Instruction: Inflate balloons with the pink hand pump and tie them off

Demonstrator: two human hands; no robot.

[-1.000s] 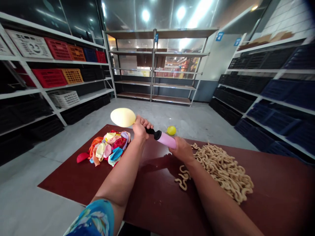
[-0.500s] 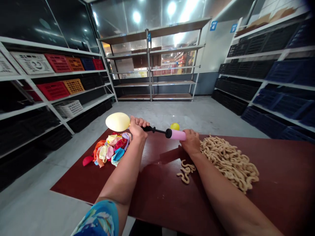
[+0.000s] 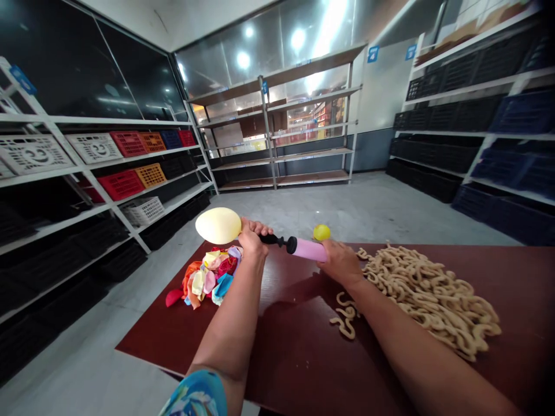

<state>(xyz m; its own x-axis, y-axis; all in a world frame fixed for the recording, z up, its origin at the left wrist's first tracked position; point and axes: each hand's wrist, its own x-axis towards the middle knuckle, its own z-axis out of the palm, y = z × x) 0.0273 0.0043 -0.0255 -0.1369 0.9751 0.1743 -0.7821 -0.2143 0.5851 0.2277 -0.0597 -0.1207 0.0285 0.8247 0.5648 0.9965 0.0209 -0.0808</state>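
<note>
A pale yellow balloon (image 3: 218, 225), partly inflated, sticks out to the left of my left hand (image 3: 255, 236). My left hand is closed around the black end of a balloon pump (image 3: 309, 249) and the balloon's neck, which its fingers hide. The pump's pink barrel lies in my closed right hand (image 3: 341, 261), and a short length of black rod shows between barrel and handle. The pump is held above the table, tilted slightly down to the right. Below and left of my left hand lies a pile of uninflated balloons (image 3: 212, 276) in many colours.
On the dark red table (image 3: 295, 358), a heap of tan curled pieces (image 3: 433, 294) lies at the right, with several loose curled pieces (image 3: 346, 316) nearer me. A yellow-green balloon (image 3: 321, 232) shows past the far edge. Shelves with crates (image 3: 125, 184) stand around.
My hands have come closer together, and less of the pump's black rod shows. The camera view has shifted, so the table and piles appear lower and further right.
</note>
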